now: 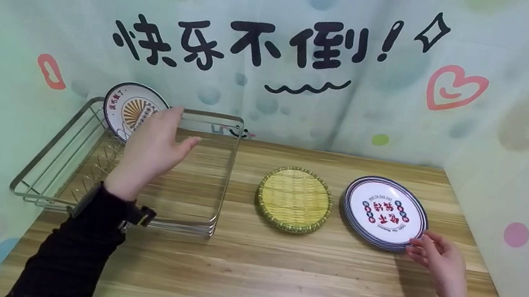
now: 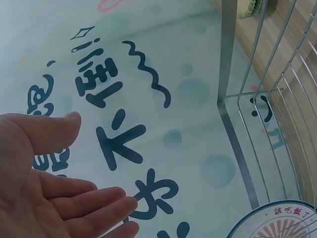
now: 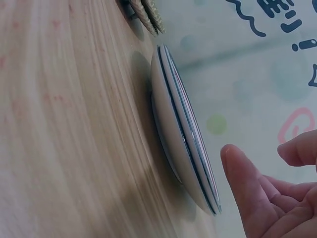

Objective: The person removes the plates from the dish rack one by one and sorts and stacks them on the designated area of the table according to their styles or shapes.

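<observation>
My left hand (image 1: pixel 182 130) hovers open over a wire dish rack (image 1: pixel 225 174) at the table's left and holds nothing. One patterned plate (image 1: pixel 129 109) stands upright in the rack's far left corner, just beyond the fingers. The left wrist view shows the spread left hand (image 2: pixel 101 163), the rack's wires (image 2: pixel 233 124) and that plate's rim (image 2: pixel 277 223). A stack of white plates with blue rims (image 1: pixel 385 213) lies flat at the right. My right hand (image 1: pixel 418 245) sits at its near rim, fingers relaxed. In the right wrist view the right hand (image 3: pixel 260 153) is slightly apart from the stack (image 3: pixel 183 144).
A round woven bamboo tray (image 1: pixel 294 199) lies between the rack and the plate stack, and its edge (image 3: pixel 146 15) shows in the right wrist view. The wooden table (image 1: pixel 248 274) is bordered by printed backdrop walls behind and on both sides.
</observation>
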Motion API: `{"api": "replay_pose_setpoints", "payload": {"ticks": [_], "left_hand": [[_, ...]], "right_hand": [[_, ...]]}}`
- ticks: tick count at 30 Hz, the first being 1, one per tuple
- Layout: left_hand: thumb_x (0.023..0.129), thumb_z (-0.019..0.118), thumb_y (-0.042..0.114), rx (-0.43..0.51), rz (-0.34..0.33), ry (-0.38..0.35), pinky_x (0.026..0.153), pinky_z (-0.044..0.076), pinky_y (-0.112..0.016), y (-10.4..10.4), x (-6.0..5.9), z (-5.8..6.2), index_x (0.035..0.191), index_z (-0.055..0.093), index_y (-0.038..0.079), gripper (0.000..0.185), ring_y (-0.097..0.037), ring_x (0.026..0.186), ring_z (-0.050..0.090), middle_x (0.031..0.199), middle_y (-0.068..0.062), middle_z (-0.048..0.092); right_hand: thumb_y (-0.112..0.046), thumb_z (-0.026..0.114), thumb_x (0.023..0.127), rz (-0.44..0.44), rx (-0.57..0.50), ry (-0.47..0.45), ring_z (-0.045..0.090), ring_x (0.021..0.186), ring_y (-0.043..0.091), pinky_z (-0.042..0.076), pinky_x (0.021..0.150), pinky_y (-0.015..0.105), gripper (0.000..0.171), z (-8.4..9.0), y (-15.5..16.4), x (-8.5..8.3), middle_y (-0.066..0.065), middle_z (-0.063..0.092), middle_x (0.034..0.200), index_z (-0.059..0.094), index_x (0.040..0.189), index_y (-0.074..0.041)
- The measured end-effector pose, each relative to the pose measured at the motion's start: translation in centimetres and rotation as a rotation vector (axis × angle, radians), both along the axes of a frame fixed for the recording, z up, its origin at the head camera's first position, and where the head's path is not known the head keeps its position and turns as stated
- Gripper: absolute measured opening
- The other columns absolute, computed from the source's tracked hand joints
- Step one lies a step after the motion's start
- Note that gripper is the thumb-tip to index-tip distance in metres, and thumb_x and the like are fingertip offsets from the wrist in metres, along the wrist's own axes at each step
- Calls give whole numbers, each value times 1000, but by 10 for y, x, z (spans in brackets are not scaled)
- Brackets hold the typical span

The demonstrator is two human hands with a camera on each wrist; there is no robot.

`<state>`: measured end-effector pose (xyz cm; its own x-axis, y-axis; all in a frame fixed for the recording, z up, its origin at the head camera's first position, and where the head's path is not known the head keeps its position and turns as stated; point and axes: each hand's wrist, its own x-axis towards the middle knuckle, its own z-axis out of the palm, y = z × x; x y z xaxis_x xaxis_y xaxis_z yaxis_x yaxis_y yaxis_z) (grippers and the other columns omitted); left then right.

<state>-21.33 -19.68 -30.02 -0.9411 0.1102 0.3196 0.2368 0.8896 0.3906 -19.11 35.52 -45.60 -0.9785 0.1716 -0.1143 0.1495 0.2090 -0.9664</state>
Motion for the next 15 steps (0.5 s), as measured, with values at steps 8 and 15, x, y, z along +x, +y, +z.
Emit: {"api": "replay_pose_setpoints", "payload": {"ticks": [8, 15], "left_hand": [[92, 70, 24, -6, 24, 56, 112, 31, -58, -10, -18, 2, 142, 39, -14, 70, -50, 130, 42, 140, -36, 44], [92, 70, 20, -12, 55, 130, 108, 36, -57, -19, -39, 0, 139, 45, -12, 62, -49, 125, 47, 135, -35, 50]], "right_hand": [[-16, 50, 104, -40, 123, 142, 68, 82, 2, 57, 77, 20, 45, -2, -7, -1, -6, 71, 95, 44, 133, 17], [-21, 59, 101, -85, 297, 206, 60, 88, -8, 50, 81, 10, 39, -4, -16, 2, -13, 69, 97, 58, 127, 7]]}}
